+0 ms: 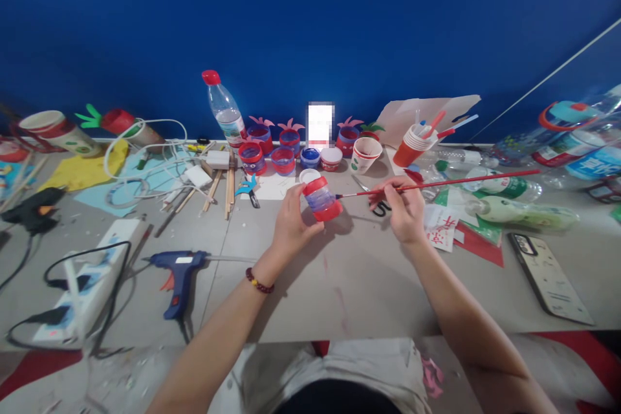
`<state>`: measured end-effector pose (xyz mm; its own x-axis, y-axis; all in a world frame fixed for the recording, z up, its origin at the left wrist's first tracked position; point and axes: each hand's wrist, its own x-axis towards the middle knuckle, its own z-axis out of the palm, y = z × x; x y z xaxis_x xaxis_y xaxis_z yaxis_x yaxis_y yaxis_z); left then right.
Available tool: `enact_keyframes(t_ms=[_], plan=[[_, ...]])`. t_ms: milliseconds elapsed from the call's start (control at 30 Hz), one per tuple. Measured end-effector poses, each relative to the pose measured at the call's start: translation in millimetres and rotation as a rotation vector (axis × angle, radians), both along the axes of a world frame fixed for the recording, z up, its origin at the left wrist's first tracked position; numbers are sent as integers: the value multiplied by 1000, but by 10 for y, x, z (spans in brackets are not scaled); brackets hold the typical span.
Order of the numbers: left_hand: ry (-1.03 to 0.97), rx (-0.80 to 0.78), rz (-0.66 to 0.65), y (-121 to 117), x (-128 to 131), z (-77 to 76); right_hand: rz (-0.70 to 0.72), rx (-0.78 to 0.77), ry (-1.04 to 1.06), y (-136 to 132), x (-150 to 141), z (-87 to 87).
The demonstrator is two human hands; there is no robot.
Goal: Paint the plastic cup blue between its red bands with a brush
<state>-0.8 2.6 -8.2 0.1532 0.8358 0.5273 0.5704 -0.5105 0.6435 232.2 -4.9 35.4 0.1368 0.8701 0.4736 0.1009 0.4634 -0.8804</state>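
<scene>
My left hand (290, 217) is closed round a small cup (321, 199) painted red at both ends with a blue-purple band between. The cup is tilted on its side above the table. In my right hand (406, 207) is a thin red paintbrush (466, 179), pinched near its bristle end. The dark bristles point left and meet the side of the cup, at its band. Behind the cup stand an open jar of blue paint (310, 157) and a jar with red paint marks (331, 158). A paper cup (365, 154) stands to their right.
Several red-and-blue painted cups (283, 160) line the back near the blue wall. At left lie a blue glue gun (179, 272), a white power strip (97, 278) and tangled cables. Scissors (381, 208) lie by my right hand; plastic bottles (524, 212) and a phone (550, 278) are farther right.
</scene>
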Motion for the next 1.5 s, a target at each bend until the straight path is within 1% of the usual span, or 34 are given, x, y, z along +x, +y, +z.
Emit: enact_keyframes(t_ms=[67, 167, 300, 367, 500, 600, 767, 933, 1000, 1067, 1167, 1233, 1367, 1500], plan=[[4, 6, -8, 7, -5, -12, -20, 12, 59, 4, -4, 6], [14, 27, -25, 7, -4, -17, -21, -33, 122, -6, -40, 8], [13, 36, -55, 0, -2, -14, 50, -119, 127, -43, -131, 29], [7, 28, -58, 1, -4, -17, 57, -139, 100, -61, -173, 50], [6, 16, -10, 1, 4, -17, -15, -134, 49, -68, -209, 85], [4, 12, 7, -7, 19, 2, -69, -123, 50, -48, -194, 86], [-6, 41, 16, -7, 28, 29, -114, -112, 73, 8, -116, 50], [0, 40, -3, 8, 9, 5, -155, -87, 120, 41, -49, 14], [3, 37, -11, 11, 3, -9, -151, -88, 154, 34, -54, -1], [6, 38, -19, 10, 3, -19, -114, -109, 172, 14, -82, -13], [3, 30, -21, 4, 14, -25, -47, -142, 153, -25, -150, -13], [-2, 19, -10, 1, 21, -24, -28, -141, 135, -44, -187, -1], [-13, 22, 4, 3, 23, -15, -58, -128, 110, -31, -192, 18], [-17, 31, -3, 11, 15, -6, -99, -120, 115, 21, -122, 14]])
